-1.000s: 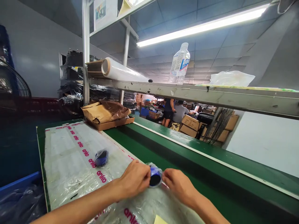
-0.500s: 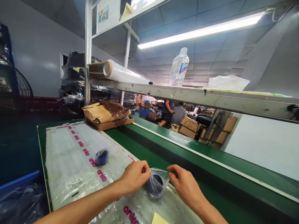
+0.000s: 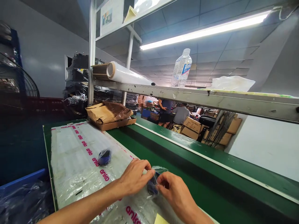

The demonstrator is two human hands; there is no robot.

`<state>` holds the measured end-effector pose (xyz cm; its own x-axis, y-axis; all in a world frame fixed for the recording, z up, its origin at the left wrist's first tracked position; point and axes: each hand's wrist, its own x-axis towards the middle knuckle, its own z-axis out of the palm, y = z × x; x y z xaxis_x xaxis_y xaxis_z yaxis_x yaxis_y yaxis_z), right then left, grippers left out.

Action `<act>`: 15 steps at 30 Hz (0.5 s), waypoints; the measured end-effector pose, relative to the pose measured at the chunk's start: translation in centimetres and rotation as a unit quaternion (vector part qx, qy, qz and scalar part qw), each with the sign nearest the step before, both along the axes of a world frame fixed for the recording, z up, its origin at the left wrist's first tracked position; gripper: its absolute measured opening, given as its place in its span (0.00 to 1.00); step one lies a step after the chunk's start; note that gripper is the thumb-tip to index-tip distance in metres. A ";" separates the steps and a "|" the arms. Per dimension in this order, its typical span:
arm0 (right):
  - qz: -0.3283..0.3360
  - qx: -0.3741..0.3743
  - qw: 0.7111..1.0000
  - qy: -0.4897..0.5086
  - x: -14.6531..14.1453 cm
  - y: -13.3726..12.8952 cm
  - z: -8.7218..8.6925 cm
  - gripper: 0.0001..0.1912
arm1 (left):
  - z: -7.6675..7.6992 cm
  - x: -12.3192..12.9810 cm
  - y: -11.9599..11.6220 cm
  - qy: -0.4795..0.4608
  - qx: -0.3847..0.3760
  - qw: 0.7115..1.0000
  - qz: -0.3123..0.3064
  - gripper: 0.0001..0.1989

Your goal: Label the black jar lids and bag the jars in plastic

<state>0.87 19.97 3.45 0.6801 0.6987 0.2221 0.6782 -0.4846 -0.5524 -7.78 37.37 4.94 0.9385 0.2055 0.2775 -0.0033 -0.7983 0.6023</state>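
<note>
Between my hands is a dark blue round object in a clear plastic bag [image 3: 152, 188], partly hidden by my fingers. My left hand [image 3: 135, 176] has its thumb and fingers closed on the bag's left upper side. From the right, my right hand [image 3: 174, 190] pinches the bag close against the blue object. Farther left, a second bagged blue round object [image 3: 104, 157] rests on the white sheet with pink lettering [image 3: 70, 149]. A corner of yellow paper [image 3: 161, 219] shows below my hands.
A green conveyor belt [image 3: 187, 169] runs along the right. An open cardboard box with brown paper [image 3: 112, 125] sits at the far end. Above are a metal shelf [image 3: 198, 95], a plastic bottle [image 3: 182, 69] and a film roll [image 3: 128, 74]. A blue bin [image 3: 25, 179] stands lower left.
My right hand has moved left, in against the bagged blue object, and my hands are closer together. The bag, spread between them before, is now bunched. The view has shifted slightly.
</note>
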 end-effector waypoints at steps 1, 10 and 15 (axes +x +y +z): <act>-0.006 0.004 1.000 0.010 0.0 -0.1 0.3 0.05 | 0.1 -0.2 0.1 0.008 -0.001 1.000 -0.012 0.14; -0.016 0.017 0.996 0.084 -0.5 -1.3 1.7 0.07 | -0.7 1.0 0.3 0.099 -0.048 0.987 -0.118 0.39; -0.008 0.043 0.996 0.072 -0.6 -1.9 2.8 0.05 | -1.2 3.1 0.2 0.096 -0.113 0.980 -0.130 0.18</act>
